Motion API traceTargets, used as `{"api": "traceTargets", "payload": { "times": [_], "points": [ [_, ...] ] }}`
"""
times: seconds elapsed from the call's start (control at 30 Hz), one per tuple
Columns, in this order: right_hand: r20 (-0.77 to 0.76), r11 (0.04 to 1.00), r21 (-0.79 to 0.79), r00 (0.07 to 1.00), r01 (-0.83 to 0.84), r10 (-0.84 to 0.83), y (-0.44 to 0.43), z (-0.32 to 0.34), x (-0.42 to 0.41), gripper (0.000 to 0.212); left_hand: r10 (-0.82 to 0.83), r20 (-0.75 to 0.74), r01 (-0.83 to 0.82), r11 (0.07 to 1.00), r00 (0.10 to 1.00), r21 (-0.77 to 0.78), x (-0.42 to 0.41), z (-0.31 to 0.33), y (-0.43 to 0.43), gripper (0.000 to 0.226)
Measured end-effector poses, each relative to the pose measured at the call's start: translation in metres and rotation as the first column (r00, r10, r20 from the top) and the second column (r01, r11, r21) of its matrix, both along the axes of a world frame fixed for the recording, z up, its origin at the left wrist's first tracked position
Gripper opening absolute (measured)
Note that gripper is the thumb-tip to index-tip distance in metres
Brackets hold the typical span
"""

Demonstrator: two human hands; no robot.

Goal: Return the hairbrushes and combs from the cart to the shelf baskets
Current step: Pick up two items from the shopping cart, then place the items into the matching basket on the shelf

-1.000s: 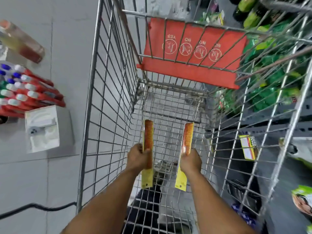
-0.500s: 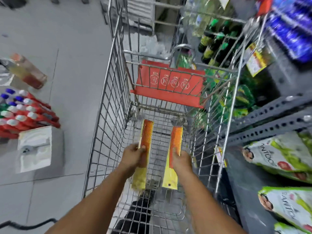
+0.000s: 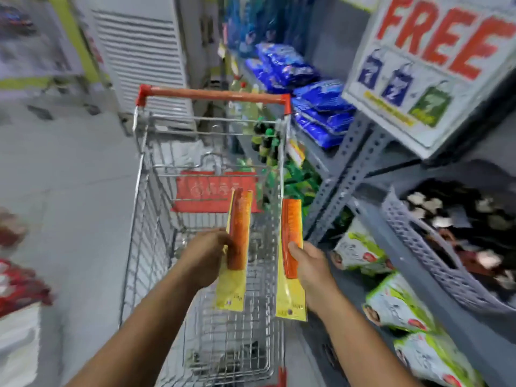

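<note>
Head view: the left hand (image 3: 208, 255) and right hand (image 3: 310, 263) each pinched an orange packaged comb, left comb (image 3: 238, 233) and right comb (image 3: 291, 238), upright above the cart (image 3: 139, 191). The grey basket (image 3: 435, 261) lay right of the cart, nearer the right hand, on a crowded shelf (image 3: 349, 163).

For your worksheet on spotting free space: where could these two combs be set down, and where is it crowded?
Free: the wire floor of the cart under both hands. Crowded: the grey basket on the right shelf, heaped with dark items, and the shelf below it, packed with green-white bags.
</note>
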State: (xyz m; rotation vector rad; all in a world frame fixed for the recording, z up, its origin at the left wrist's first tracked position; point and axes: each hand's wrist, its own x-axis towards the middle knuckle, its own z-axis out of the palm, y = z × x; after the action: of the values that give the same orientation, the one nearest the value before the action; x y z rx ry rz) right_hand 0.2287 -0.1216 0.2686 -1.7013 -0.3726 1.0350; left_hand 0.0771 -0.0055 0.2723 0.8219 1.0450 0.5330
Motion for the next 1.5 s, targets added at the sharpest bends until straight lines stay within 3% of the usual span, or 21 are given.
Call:
{"api": "traceTargets", "payload": {
  "times": [0.23,0.33,0.5,0.57,0.67,0.87,1.0,1.17,1.23,1.5],
  "points": [
    [-0.061,0.963,0.194,0.982,0.189,-0.180,-0.102,0.063,0.035,0.019,-0.333,0.159,0.327,0.943,0.930,0.063,0.064,0.077,-0.074,0.030],
    [-0.084,0.925,0.249,0.958,0.287,-0.274,-0.156,0.083,0.048,0.016,-0.507,0.245,0.497,0.861,0.826,0.108,0.089,0.105,-0.117,0.035],
    [-0.094,0.827,0.281,0.871,0.487,-0.482,-0.241,0.106,0.062,0.016,-0.665,0.249,0.647,0.745,0.704,0.159,0.127,0.128,-0.177,0.031],
    [-0.099,0.771,0.284,0.818,0.569,-0.567,-0.270,0.115,0.066,0.043,-0.708,0.241,0.695,0.703,0.664,0.150,0.142,0.132,-0.200,0.034],
    [-0.118,0.689,0.318,0.748,0.651,-0.653,-0.325,0.127,0.072,0.042,-0.796,0.263,0.788,0.593,0.544,0.165,0.166,0.143,-0.250,0.031],
    [-0.068,0.552,0.372,0.615,0.746,-0.785,-0.423,0.139,0.077,0.074,-0.889,0.249,0.873,0.437,0.384,0.215,0.211,0.154,-0.346,0.034],
    [-0.034,0.486,0.356,0.531,0.798,-0.847,-0.491,0.144,0.079,0.051,-0.927,0.259,0.923,0.326,0.270,0.203,0.239,0.152,-0.415,0.038],
    [0.040,0.431,0.307,0.440,0.849,-0.897,-0.562,0.144,0.085,0.048,-0.971,0.195,0.958,0.178,0.135,0.223,0.267,0.153,-0.494,0.036],
    [0.073,0.431,0.298,0.429,0.852,-0.900,-0.583,0.147,0.091,0.047,-0.982,0.144,0.960,0.150,0.118,0.236,0.276,0.152,-0.518,0.035],
    [0.204,0.335,0.204,0.295,0.920,-0.933,-0.634,0.144,0.112,0.046,-0.981,0.016,0.952,0.194,0.196,0.236,0.304,0.139,-0.589,0.031]
  ]
}}
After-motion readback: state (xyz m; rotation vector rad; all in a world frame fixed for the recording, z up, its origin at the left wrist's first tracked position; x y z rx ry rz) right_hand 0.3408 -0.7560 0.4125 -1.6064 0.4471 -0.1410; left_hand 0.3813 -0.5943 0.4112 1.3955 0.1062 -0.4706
